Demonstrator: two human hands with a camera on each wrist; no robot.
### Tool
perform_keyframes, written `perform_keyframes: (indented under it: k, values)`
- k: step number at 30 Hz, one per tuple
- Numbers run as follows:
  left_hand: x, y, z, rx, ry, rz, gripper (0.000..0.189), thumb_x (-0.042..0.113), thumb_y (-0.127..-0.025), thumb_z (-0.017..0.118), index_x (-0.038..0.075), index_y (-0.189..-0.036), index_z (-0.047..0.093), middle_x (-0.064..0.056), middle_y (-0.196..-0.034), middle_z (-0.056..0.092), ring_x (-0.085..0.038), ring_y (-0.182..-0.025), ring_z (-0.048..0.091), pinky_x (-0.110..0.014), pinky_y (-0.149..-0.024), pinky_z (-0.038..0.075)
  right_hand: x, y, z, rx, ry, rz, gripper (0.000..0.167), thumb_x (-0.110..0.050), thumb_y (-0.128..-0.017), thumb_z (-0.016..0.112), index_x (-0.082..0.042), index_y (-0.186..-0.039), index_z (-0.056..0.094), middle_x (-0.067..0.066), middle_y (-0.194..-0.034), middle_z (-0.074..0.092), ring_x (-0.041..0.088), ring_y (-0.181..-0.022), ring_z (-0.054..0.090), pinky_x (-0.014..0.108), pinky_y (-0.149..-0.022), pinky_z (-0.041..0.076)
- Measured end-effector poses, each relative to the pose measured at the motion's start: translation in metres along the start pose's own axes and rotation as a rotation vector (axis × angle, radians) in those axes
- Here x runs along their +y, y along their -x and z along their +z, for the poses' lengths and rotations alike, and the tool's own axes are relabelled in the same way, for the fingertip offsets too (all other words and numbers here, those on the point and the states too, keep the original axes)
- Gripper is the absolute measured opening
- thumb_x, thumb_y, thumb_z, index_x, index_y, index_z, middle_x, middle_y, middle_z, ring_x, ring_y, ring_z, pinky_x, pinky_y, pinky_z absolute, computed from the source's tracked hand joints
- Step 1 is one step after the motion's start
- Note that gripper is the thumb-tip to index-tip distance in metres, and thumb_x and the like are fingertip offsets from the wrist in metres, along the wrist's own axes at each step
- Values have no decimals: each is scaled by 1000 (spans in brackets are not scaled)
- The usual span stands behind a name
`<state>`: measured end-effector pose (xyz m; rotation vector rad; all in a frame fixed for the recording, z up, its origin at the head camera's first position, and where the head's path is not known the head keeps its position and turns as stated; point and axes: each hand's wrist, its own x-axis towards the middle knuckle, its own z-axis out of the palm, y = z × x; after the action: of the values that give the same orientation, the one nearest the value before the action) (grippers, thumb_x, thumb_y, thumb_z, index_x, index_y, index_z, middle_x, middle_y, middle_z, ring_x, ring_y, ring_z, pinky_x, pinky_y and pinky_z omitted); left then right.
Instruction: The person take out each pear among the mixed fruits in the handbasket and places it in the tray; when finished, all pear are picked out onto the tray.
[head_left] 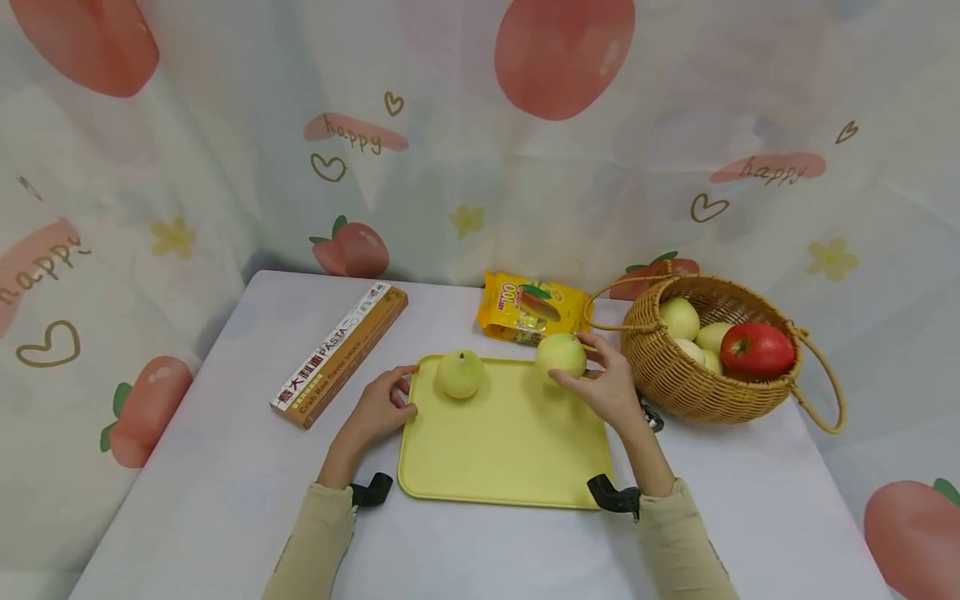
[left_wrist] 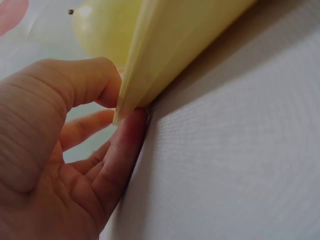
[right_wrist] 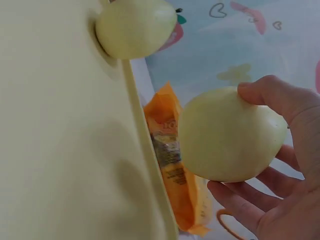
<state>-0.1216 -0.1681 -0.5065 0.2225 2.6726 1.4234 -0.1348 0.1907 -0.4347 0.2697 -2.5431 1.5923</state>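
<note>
A yellow tray (head_left: 510, 442) lies on the white-covered table. My left hand (head_left: 382, 407) pinches its left rim; in the left wrist view the thumb (left_wrist: 95, 80) is above the rim and fingers are under it. A pale yellow-green pear (head_left: 460, 374) stands at the tray's far left corner, stem up. My right hand (head_left: 609, 385) holds a second pear (right_wrist: 230, 135) between thumb and fingers, over the tray's far right corner. The right wrist view shows space between this pear and the tray, whose surface carries a shadow.
To the right stands a wicker basket (head_left: 712, 396) holding several pale pears and a red apple (head_left: 757, 352). Behind the tray lies a yellow mango-printed packet (head_left: 528, 308). A pasta box (head_left: 341, 354) lies to the left. A small dark object (head_left: 652, 417) sits beside the basket.
</note>
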Motion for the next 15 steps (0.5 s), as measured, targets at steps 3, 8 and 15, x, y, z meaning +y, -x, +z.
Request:
perform_keyframes:
  k: [3, 8, 15]
  values:
    - [2, -2, -2, 11, 5, 12, 65, 2, -75, 66, 4, -138, 54, -9, -97, 57, -14, -71, 54, -27, -65, 44, -1, 3, 12, 11, -23, 20, 68, -7, -75, 84, 3, -135, 53, 21, -136, 52, 38, -116, 56, 32, -81, 54]
    - [0, 0, 0, 8, 6, 9, 64, 1, -74, 67, 4, -137, 55, -8, -96, 57, -13, -70, 54, -26, -65, 44, -19, 15, 26, 21, -40, 47, 66, 0, -75, 82, 8, -133, 52, 26, -135, 52, 43, -116, 56, 49, -84, 53]
    - [-1, 2, 3, 18, 8, 1, 64, 1, -73, 67, 5, -136, 56, -6, -94, 57, -13, -69, 54, -26, -63, 44, -36, 23, 33, 36, -64, 53, 64, 4, -75, 80, 10, -133, 52, 29, -133, 51, 46, -116, 55, 56, -86, 50]
